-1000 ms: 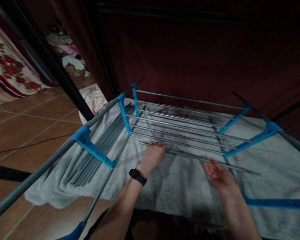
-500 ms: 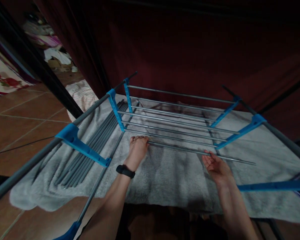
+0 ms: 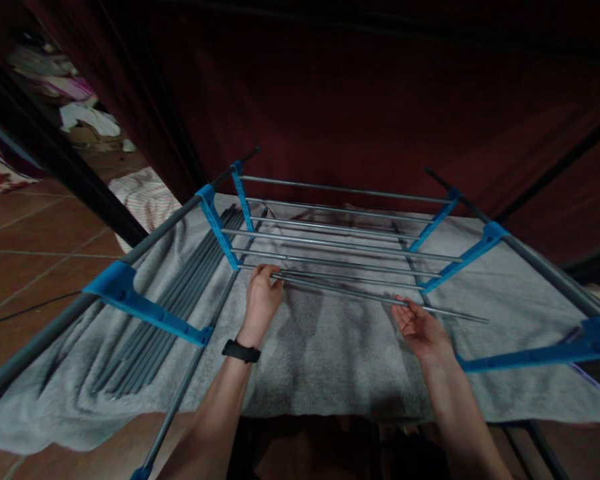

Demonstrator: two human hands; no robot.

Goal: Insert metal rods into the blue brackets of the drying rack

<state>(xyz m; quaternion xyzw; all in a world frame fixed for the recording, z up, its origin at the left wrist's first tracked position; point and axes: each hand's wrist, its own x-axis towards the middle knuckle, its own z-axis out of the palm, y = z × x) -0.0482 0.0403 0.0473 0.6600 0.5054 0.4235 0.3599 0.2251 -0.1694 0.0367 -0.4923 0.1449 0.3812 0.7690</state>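
A thin grey metal rod (image 3: 340, 289) slants across the near side of a rack frame, its right end free over the blanket. My left hand (image 3: 261, 297), with a black band on the wrist, pinches the rod close to its left end. Palm turned up, my right hand (image 3: 421, 327) grips the same rod between thumb and fingers right of its middle. Just beyond my left hand is a blue plastic bracket (image 3: 219, 227) on the left side tube. Several crossbars (image 3: 330, 243) span between the far brackets, including another blue bracket (image 3: 463, 259) at right.
Several loose grey tubes (image 3: 173, 300) lie bundled on the grey blanket (image 3: 320, 360) at left. Nearer blue brackets (image 3: 145, 303) stick inward from the side tubes. A dark red curtain (image 3: 355, 100) hangs behind. A dark flat object (image 3: 597, 370) lies under the right bracket.
The view has shifted slightly, moving the rack left in the picture. The rod's left end has come closer to the nearest crossbar, and my left hand now pinches with raised fingers.
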